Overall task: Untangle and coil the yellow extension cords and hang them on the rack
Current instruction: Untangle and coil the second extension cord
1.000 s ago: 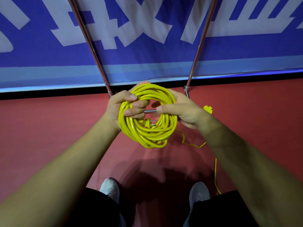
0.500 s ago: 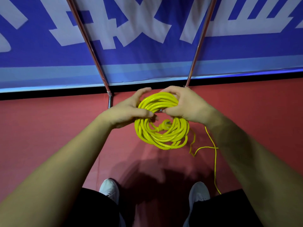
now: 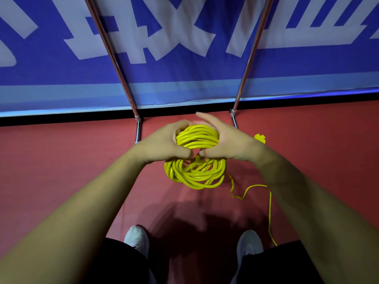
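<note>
1. The coiled bundle of glossy yellow extension cord is held in the air between both hands, above the matte red floor and just near of the thin metal rack poles
2. The left hand grips the coil's upper left, with fingers curled over the far side and the thumb tucked beneath
3. The right hand holds the upper right with its thumb under the strands, almost meeting the other thumb; its top fingers look lifted and blurred, so I cannot tell how closely they wrap
4. A thinner-looking loose yellow strand seems to run from the coil's right edge down across the floor towards the near side, and a small yellow plug block shows just right of the right wrist
5. The coiling looks nearly done, with the loops being squared up. Next, probably, take in the loose strand, keep the loops pinched so none spring free, then raise the bundle to the rack
</note>
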Motion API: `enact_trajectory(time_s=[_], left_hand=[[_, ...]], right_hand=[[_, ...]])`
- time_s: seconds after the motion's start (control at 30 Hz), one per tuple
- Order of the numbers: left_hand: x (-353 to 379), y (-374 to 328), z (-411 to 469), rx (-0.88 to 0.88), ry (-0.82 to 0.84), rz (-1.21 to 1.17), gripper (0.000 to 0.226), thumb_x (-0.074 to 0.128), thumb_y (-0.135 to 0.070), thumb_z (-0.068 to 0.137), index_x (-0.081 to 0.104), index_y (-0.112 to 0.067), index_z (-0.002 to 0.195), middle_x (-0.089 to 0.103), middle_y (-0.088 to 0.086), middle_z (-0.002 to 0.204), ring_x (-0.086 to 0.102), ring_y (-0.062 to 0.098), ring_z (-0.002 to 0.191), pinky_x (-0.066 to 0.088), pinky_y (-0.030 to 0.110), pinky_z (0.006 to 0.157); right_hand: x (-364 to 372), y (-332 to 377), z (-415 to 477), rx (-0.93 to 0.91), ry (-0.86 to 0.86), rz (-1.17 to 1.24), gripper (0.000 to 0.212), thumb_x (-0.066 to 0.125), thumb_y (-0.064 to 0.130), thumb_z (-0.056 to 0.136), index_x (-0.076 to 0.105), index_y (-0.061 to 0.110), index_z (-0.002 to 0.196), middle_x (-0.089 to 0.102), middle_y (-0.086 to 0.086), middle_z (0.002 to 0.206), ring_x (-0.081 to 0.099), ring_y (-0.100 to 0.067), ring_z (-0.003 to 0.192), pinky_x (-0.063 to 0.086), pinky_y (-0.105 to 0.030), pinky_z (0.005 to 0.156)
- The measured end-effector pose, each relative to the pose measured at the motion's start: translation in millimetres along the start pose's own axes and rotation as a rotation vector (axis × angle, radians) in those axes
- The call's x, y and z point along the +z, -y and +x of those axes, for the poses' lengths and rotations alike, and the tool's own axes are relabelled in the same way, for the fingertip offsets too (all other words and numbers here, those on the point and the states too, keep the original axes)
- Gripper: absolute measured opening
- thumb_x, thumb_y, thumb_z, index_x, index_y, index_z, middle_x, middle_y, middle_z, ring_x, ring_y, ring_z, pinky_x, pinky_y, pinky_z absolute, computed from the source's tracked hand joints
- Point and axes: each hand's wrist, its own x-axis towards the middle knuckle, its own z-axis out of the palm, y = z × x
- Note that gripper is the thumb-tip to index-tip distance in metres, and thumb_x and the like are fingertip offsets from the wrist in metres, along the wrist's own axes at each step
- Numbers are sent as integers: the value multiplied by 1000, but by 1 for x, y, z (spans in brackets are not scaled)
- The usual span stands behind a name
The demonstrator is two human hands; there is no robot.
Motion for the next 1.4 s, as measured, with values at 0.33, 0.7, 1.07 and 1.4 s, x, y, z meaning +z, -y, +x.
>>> enact_trajectory(time_s=[0.33,0.7,1.07,1.4], left_hand=[[2,4,3,137,-232,-415,54,73,-2,58,61,-11,110,65,-10,73,57,5,65,50,21,64],[-3,6,5,81,-242,-545,43,73,-4,69,59,-11,109,61,3,76,60,19,69,53,31,68],[-11,-10,-9,-5,121,407,48,77,-60,60,62,-30,94,65,-7,76,57,9,67,50,32,67],[-16,-7,-7,-43,-62,-178,56,67,-1,67,54,-19,118,57,14,61,53,21,44,45,27,48]], right_hand=[[-7,-4,-1,-61,-87,340,49,72,11,75,57,8,122,65,-9,104,59,-17,92,51,-37,84],[-12,9,-7,-179,-188,373,39,66,-9,84,66,20,109,61,-6,87,52,-16,78,47,-29,71],[-9,24,-10,-88,38,-280,42,75,8,69,68,22,108,67,5,77,51,1,60,42,-14,57],[-12,14,-3,-48,53,216,37,62,49,88,67,17,105,70,-7,105,63,-15,94,49,-33,93]])
